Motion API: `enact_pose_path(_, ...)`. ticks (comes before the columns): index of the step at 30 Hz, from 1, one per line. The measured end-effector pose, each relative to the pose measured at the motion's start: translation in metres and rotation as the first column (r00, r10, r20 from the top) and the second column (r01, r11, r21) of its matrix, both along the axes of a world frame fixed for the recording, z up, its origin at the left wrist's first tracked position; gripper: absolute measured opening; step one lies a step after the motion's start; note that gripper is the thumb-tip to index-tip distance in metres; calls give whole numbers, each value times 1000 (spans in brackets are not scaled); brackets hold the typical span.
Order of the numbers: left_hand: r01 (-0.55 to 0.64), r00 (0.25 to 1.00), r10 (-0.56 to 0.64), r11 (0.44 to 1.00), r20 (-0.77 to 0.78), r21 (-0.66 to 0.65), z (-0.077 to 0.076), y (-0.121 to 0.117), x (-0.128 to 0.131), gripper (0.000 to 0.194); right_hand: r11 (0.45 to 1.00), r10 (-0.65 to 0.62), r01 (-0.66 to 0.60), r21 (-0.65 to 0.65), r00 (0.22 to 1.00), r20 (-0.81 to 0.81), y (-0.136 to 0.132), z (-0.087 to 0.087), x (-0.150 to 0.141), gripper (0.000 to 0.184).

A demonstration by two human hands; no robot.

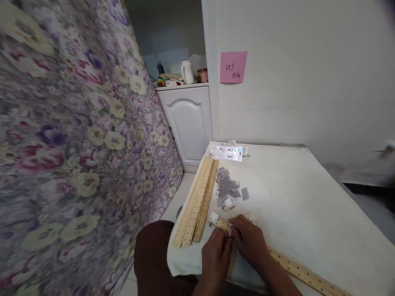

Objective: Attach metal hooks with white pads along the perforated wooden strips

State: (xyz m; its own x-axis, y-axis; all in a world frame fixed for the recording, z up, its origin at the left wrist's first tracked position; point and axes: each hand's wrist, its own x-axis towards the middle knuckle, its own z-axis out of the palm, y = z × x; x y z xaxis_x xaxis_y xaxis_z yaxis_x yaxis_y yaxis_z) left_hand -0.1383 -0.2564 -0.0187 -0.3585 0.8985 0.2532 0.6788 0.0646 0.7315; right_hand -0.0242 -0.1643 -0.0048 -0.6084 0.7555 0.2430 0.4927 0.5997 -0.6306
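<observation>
My left hand [217, 251] and my right hand [249, 241] meet near the table's front edge, both with closed fingers. Between their fingertips is a small silvery piece [231, 231], too small to name, at a wooden strip with rows of holes [304, 271]. That strip runs beneath my right hand and forearm towards the lower right. At its left end sits a white tag [214, 217] with a little metal piece beside it. A pale tag [252, 218] lies just beyond my right hand. My fingers partly cover the strip and the silvery piece.
More perforated wooden strips [199, 199] lie along the table's left side. Small grey plastic bags [227, 184] with metal rings are heaped beside them. A clear blister pack [225, 153] rests at the far edge of the cloth-covered table [296, 197]. A floral curtain [89, 144] hangs at left.
</observation>
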Motion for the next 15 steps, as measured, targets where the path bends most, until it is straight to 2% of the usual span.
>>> enact_pose_path(15,-15,1000,15,999,-27,-28,-1,1,1,11,1000,-20,21,-7,999,30,-1,2,0,25)
